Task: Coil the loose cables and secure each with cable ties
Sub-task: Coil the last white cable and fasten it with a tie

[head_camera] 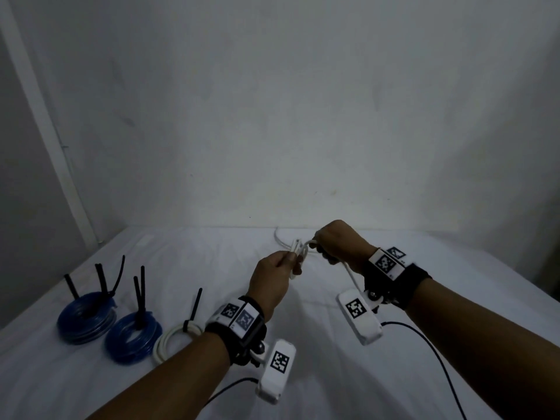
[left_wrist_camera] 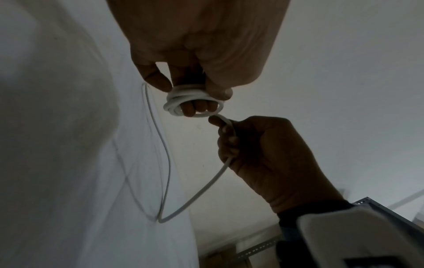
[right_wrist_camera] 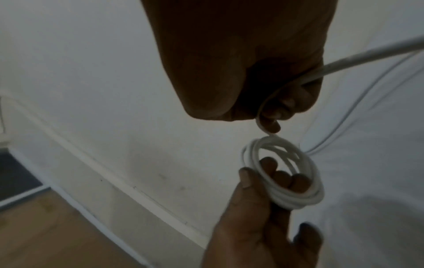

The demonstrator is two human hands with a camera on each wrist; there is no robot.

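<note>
At the far left of the white-covered table (head_camera: 333, 374) lie two coils of blue plastic-jacketed cable (head_camera: 86, 319), each already bound by black cable ties (head_camera: 103, 283) whose tails stand upright. Just to their right lies a finished coil of white round cable (head_camera: 169, 339), closed with one black tie (head_camera: 194, 310).

Right of these, held above the table, is the work in hand: a small coil of thin white cable (left_wrist_camera: 193, 103). The left hand (head_camera: 274, 278) forms the grip on it, with fingertips (right_wrist_camera: 284, 178) passed through the loops and the thumb pinching the turns from outside. The right hand (head_camera: 339, 241) is curled around the free run of the same cable (left_wrist_camera: 199, 192), just beside the coil, feeding it. The remaining length sags to the table and trails toward the far edge.

Handling, as judged: the cable is light and limp but springy, with a smooth jacket, so loops tend to spread or slip once pressure is released. Keep the pinch across all turns at one point on the ring. Guide the tail close to the coil, under light tension. No loose tie is visible for this coil.
</note>
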